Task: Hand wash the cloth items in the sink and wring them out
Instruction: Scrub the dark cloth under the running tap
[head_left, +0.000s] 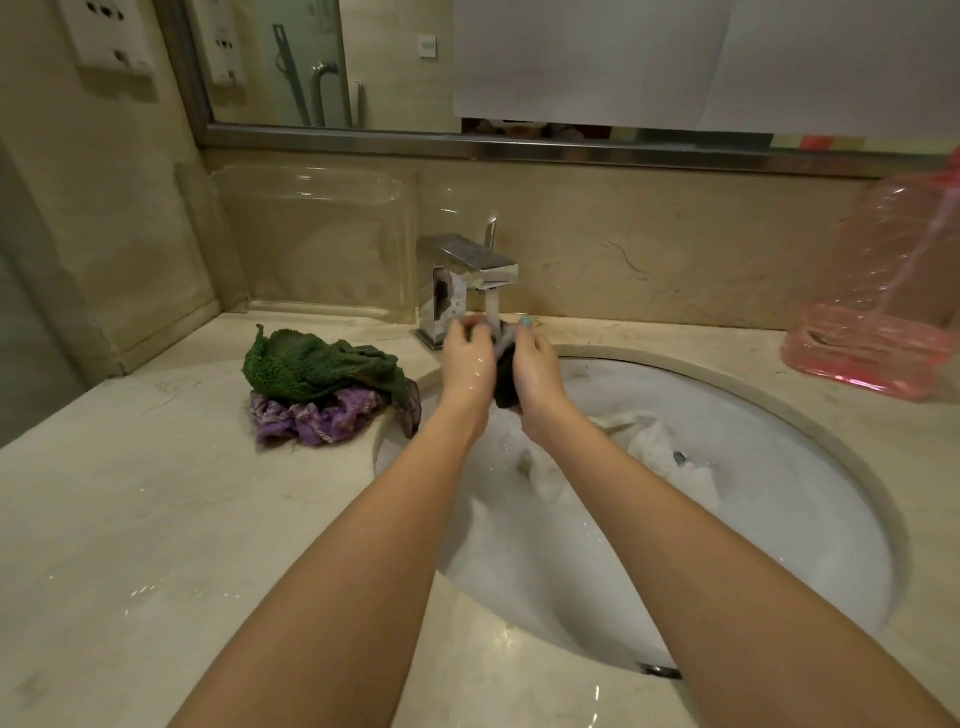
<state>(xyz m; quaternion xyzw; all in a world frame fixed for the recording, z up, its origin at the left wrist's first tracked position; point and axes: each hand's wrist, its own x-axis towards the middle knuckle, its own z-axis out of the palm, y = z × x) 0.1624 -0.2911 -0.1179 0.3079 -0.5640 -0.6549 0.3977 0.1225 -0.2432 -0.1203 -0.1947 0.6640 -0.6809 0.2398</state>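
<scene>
Dark and soaked through: rinsing a small black cloth under the running tap, above the back of the sink, left grip and right grip both curling round it and pressing it between them. Judging this roughly midway: keeping a green towel and a purple cloth heaped on the tabletop just left of the basin, washed or waiting being impossible to tell. Leaving a white cloth lying in sudsy water, probably wanting washing and wringing yet. Working at wet beige marble, facing a mirror, with a clear plastic stand behind the pile and a pink bottle standing far right.
</scene>
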